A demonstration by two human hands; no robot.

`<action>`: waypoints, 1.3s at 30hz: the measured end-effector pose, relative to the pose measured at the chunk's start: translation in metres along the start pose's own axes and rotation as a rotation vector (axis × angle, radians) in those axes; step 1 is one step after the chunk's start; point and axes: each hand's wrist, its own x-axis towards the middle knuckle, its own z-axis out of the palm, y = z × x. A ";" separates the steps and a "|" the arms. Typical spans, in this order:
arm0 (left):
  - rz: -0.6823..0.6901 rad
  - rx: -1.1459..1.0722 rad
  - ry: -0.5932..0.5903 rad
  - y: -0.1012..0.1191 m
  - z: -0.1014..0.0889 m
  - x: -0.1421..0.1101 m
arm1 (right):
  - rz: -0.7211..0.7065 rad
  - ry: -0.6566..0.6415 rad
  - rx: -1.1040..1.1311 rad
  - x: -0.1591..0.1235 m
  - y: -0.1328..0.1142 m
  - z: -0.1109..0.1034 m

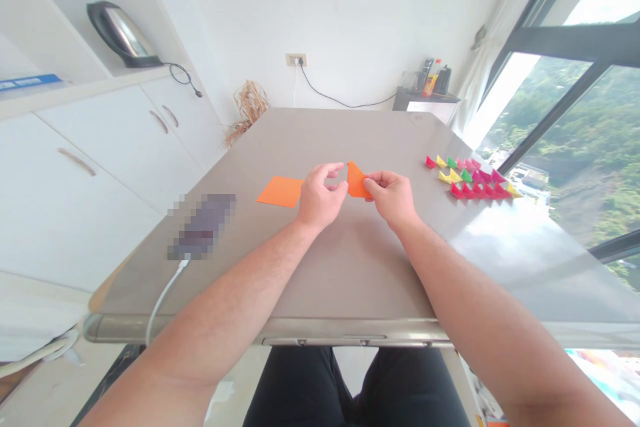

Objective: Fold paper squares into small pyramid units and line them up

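Observation:
My right hand pinches a folded piece of orange paper between thumb and fingers, holding it by its right side above the table. The paper has a pointed upper corner and slanted edges. Just left of it, my left hand is held with thumb and fingers apart, close to the paper's left edge but holding nothing. A flat orange sheet lies on the table to the left, its right end covered by my left hand.
Rows of small folded paper boats in red, pink, yellow and green stand at the table's right. A blurred-out phone-like object with a white cable lies at left. The grey table ends at a metal-edged front.

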 end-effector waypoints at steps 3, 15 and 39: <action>-0.227 -0.246 -0.063 -0.003 -0.005 0.006 | -0.022 -0.087 -0.071 0.001 -0.001 -0.006; -0.380 -0.408 -0.070 0.009 -0.006 0.006 | -0.042 -0.142 0.032 0.004 -0.001 -0.013; -0.458 -0.539 -0.336 0.008 -0.021 0.015 | -0.004 -0.379 0.272 0.010 0.000 -0.032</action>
